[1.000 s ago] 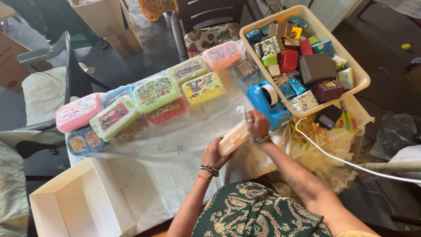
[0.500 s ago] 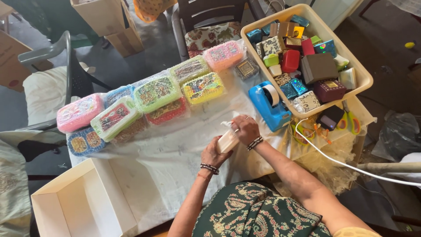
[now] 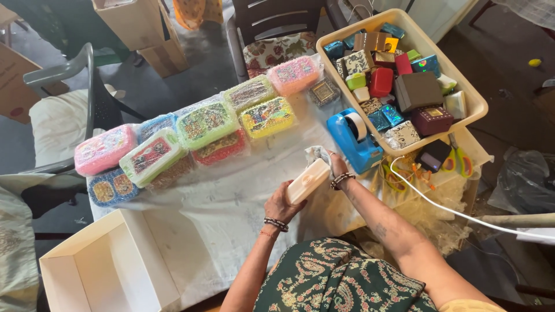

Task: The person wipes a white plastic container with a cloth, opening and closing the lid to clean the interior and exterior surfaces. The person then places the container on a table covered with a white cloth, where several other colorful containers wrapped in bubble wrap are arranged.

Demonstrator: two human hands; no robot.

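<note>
Both my hands hold a small cream rectangular box [image 3: 309, 180] just above the white-covered table [image 3: 231, 214]. My left hand [image 3: 281, 203] grips its near end from below. My right hand [image 3: 334, 166] is closed on its far end, where a crumpled bit of clear wrap [image 3: 315, 153] sticks up. A blue tape dispenser [image 3: 354, 138] stands just beyond my right hand.
A row of colourful wrapped plastic boxes [image 3: 202, 130] runs diagonally across the table. A cream tub [image 3: 471, 107] of small decorated boxes sits at the right, with scissors [image 3: 459, 159] and a white cable [image 3: 451, 211] below it. An open white carton [image 3: 110, 268] lies at the near left.
The cream box has turned in my hands and shifted slightly left and toward me. My right hand has moved from above it to its far end.
</note>
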